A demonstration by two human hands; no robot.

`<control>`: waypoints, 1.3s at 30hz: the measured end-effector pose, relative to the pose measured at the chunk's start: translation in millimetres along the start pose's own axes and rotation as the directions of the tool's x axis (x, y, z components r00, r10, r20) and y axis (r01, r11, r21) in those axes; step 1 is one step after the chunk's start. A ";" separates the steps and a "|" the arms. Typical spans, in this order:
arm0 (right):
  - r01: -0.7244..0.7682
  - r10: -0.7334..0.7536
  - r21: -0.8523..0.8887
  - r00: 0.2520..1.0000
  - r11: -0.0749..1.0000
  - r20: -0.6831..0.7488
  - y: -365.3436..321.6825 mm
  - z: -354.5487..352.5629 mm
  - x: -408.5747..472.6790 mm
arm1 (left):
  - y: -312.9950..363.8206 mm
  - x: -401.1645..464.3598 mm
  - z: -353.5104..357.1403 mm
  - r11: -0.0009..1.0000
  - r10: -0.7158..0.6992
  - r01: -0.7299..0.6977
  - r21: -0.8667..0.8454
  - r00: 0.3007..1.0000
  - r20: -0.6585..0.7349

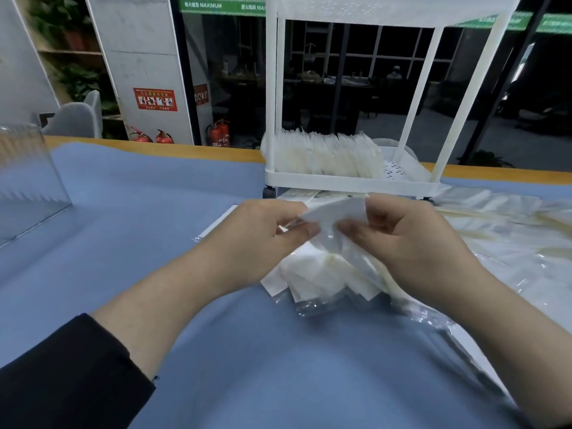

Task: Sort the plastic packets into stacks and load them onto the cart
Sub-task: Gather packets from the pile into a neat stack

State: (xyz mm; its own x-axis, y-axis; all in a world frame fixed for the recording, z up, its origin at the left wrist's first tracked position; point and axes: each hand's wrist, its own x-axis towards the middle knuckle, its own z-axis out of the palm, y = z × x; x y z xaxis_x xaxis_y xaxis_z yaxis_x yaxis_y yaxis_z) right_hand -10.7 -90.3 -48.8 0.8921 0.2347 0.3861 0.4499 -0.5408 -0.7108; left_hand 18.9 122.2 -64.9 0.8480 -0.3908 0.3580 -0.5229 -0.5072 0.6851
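On blue table cloth (123, 212), white cart (346, 178) at the far edge, lower tray lined with packed packets (328, 156). Loose packet pile (322, 283) lies under both hands. Left hand (257, 239) and right hand (411, 239) pinch one white packet (334, 212) between curled fingertips, probably single.

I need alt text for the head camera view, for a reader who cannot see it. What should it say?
Two bare hands, left hand and right hand, hold a clear plastic packet with a white insert above a loose pile of similar packets on a blue tablecloth. Behind stands a white plastic cart with packets stacked upright on its lower shelf.
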 end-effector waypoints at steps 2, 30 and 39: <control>-0.022 0.022 0.047 1.000 0.999 0.003 4.2 -0.4 1.0 | 0.6 1.0 -4.6 0.998 -0.034 0.031 -0.056 0.998 -0.050; 0.304 -0.014 -0.542 0.881 0.783 0.473 10.9 -6.2 -4.8 | 0.8 5.4 -1.5 0.968 -0.252 0.243 -0.066 0.944 -0.212; 0.014 0.050 0.195 0.946 0.981 -0.320 7.1 -9.7 5.4 | 15.9 1.6 -7.5 0.729 -0.381 0.174 -0.662 0.907 -0.180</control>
State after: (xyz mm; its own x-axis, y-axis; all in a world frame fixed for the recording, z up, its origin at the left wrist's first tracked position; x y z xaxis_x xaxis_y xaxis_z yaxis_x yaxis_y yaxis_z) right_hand -3.1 -100.7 -46.1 0.8531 -0.0633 0.5179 0.4620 -0.3697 -0.8062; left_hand 12.5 119.3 -48.7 0.9838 -0.0227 0.1780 -0.1760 0.0710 0.9818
